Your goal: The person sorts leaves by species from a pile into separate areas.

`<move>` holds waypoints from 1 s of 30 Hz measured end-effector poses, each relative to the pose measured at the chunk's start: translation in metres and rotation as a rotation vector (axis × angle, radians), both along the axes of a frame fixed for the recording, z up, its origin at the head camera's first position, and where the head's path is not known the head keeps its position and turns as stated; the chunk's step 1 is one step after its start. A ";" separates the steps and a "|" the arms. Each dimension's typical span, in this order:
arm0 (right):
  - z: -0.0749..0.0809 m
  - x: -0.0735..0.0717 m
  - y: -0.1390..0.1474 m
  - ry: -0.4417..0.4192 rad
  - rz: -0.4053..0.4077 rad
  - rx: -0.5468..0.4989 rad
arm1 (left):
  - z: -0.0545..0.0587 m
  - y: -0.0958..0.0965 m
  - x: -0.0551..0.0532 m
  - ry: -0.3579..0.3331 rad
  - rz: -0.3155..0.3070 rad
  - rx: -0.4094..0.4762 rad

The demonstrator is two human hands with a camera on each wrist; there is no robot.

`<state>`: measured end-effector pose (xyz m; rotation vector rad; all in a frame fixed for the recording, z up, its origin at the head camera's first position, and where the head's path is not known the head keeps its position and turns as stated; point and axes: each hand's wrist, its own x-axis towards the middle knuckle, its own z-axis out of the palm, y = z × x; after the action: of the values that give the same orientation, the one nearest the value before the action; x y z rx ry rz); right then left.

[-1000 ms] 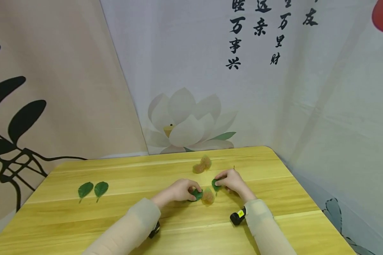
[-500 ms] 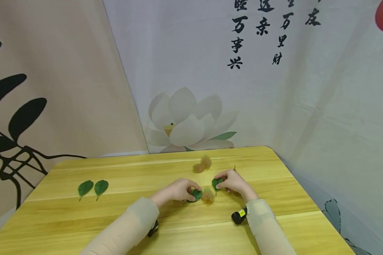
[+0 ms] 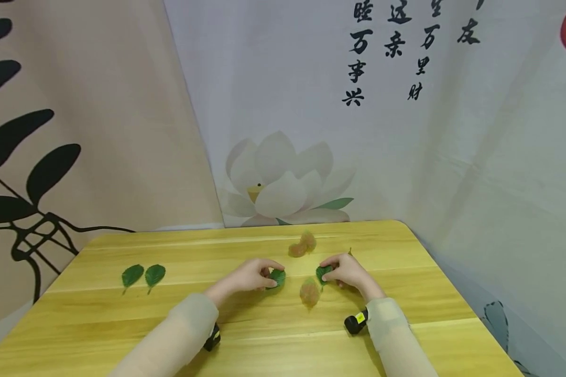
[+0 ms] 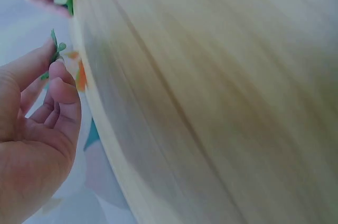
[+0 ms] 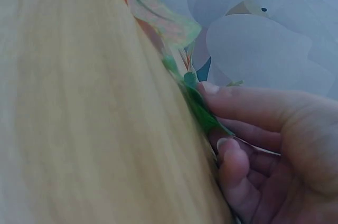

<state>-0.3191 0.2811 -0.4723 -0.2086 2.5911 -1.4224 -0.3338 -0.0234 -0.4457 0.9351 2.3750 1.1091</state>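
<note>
In the head view my left hand [image 3: 252, 274] pinches a green leaf [image 3: 278, 278] between thumb and fingers. Its thin edge shows as a green leaf [image 4: 55, 49] at the fingertips in the left wrist view. My right hand [image 3: 351, 270] pinches another green leaf [image 3: 323, 272], stem toward me; in the right wrist view this leaf [image 5: 203, 109] sits close to the tabletop. Between the hands lies a reddish-yellow leaf [image 3: 309, 293], nearer the right one. The right wrist view shows that pale curled leaf [image 5: 163, 20] rising off the wood.
Two green leaves [image 3: 155, 274] lie side by side on the left of the wooden table [image 3: 245, 340]. Two brownish leaves [image 3: 303, 246] overlap near the back edge. A small brown tip [image 3: 350, 251] shows behind the right hand. A printed cloth [image 3: 302, 78] hangs behind the table.
My left hand has moved left and slightly back with its green leaf, away from the reddish-yellow leaf, which now shows whole. The right hand has stayed nearly in place.
</note>
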 end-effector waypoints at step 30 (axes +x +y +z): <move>-0.003 0.004 -0.005 -0.001 -0.016 -0.008 | 0.018 -0.197 -0.005 0.046 0.495 -0.109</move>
<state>-0.3149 0.2762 -0.4755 -0.1888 2.5922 -1.4382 -0.3388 -0.2208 -0.4274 0.3404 2.7558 1.1118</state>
